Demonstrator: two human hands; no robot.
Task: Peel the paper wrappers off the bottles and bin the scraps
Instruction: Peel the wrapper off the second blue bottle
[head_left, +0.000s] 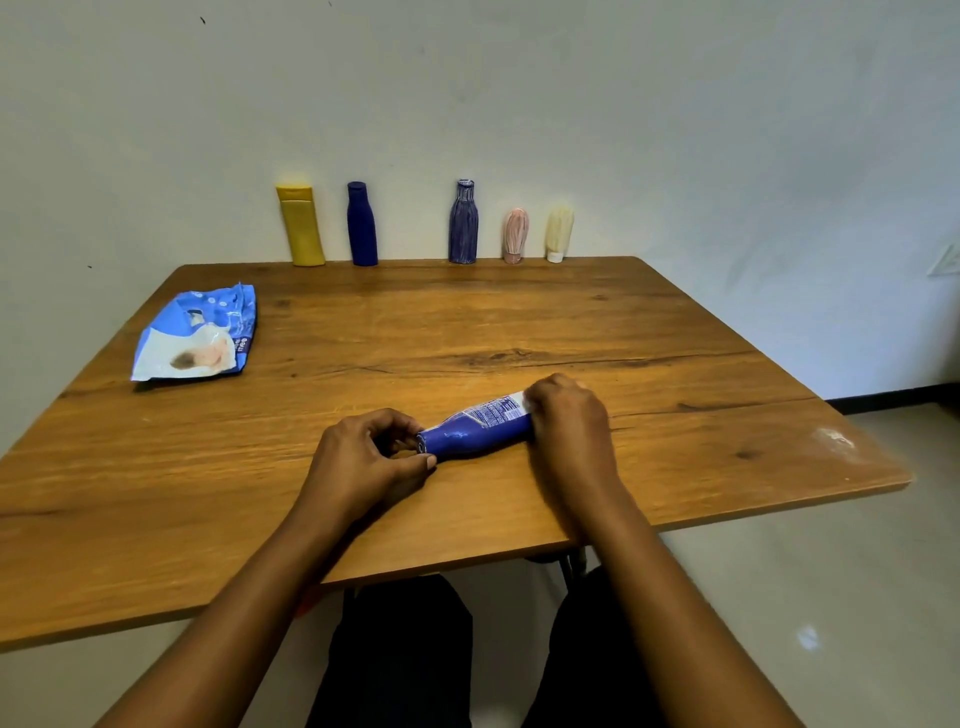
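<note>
While the blue bottle (470, 434) lies on its side on the counter (467, 322), near the front edge, it is held at both ends. The left hand (363, 457) is closed about the neck, its fingers (415, 461) curled in at the open mouth. The right hand (569, 421) is clamped over the base end. The long axis is noted as running roughly left to right, mouth pointing left and slightly toward the person, base to the right and farther off. The printed paper wrapper (496, 413) is seen on the upper side, apparently intact. Step judged: start of peeling this bottle. Next, a free edge must be lifted at the base end while the neck is steadied (whether one is already pinched cannot be told). No bin is in view.
</note>
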